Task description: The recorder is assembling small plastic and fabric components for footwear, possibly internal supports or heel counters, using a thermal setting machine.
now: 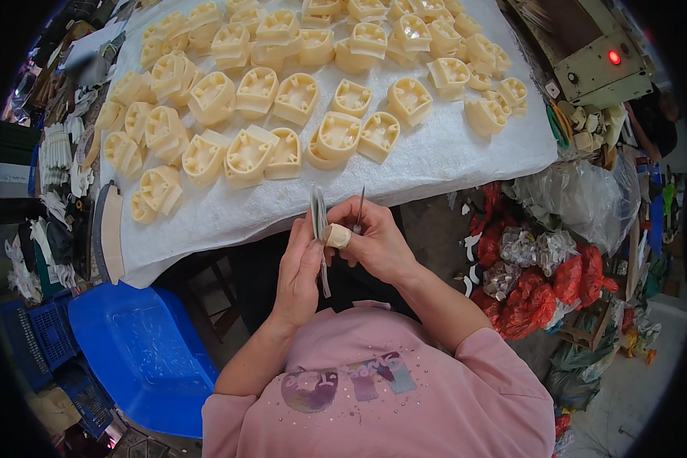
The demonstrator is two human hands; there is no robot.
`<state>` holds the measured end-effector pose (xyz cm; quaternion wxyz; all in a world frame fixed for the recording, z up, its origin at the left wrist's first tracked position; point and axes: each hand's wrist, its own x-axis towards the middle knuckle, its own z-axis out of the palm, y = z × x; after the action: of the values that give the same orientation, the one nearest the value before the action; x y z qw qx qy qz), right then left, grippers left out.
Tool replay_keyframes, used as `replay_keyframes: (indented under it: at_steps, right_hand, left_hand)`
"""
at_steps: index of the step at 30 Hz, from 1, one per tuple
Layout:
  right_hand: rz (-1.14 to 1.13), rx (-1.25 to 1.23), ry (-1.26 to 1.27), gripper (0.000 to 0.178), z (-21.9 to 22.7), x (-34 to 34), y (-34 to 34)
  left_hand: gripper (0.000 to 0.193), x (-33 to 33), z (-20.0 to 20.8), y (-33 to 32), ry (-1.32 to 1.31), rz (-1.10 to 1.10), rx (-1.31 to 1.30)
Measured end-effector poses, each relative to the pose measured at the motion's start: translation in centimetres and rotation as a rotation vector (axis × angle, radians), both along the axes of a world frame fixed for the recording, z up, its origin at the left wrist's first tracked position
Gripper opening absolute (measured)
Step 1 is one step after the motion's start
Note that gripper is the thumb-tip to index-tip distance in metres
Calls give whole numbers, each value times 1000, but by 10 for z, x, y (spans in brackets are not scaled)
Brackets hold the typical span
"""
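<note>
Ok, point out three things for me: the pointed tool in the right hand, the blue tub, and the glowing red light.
Pointed tool [360,208]: head view, on its thin dark shaft.
Blue tub [146,340]: head view, on its bare inside.
Red light [614,56]: head view, on its lit face.

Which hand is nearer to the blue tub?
Left. The left hand is up and to the right of the blue tub in view; the right hand is farther right.
</note>
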<state>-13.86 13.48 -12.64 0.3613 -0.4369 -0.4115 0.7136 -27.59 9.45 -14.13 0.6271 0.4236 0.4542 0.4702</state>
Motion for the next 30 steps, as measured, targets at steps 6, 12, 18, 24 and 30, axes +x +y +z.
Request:
replay_keyframes:
  at_steps: [6, 12, 18, 24, 30]
  right_hand:
    - [38, -8, -51, 12, 5, 2, 2]
    - [9, 180, -104, 10, -11, 2, -3]
    - [69, 27, -51, 11, -4, 7, 0]
    - [59, -116, 90, 13, -13, 13, -1]
    - [43, -73, 39, 17, -6, 13, -2]
  left_hand:
    - [44, 1, -6, -2, 56, -29, 1]
    - [40, 4, -3, 1, -210, 41, -152]
    - [36, 7, 1, 0, -404, 94, -234]
    - [42, 8, 8, 2, -415, 104, -233]
    - [44, 4, -5, -1, -301, 78, -116]
